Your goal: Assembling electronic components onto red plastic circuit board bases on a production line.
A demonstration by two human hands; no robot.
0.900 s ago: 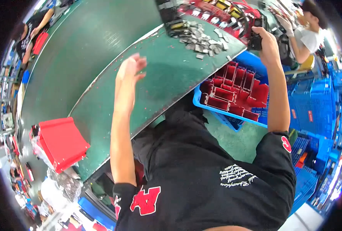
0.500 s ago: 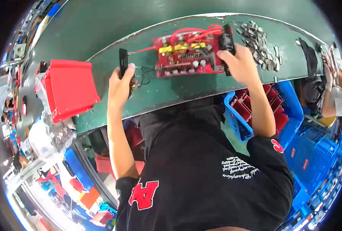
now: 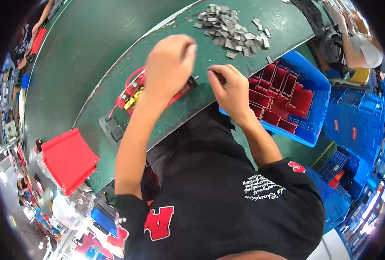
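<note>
A red circuit board (image 3: 134, 99) with red wires and yellow parts lies on the green bench, partly covered by my left forearm and hand. By a red wire it joins a black end panel (image 3: 111, 128) lying flat to its left. My left hand (image 3: 168, 65) is above the board's right part, its fingers curled and blurred, so what they hold, if anything, is hidden. To its right, my right hand (image 3: 231, 89) hovers near the bench edge. Its thumb and bent forefinger are apart, with nothing visible between them.
Small grey metal pieces (image 3: 233, 32) are heaped at the bench's back. A blue crate (image 3: 316, 108) holding dark red metal housings stands right of the bench. Stacked red panels (image 3: 69, 160) sit at the left end. Blue crates (image 3: 357, 125) and another person (image 3: 355, 50) are at the right.
The circuit board and its black panels, gripped in both hands before, now rest on the bench. Both hands have let go; the left moved right, over the board. The view has turned rightward.
</note>
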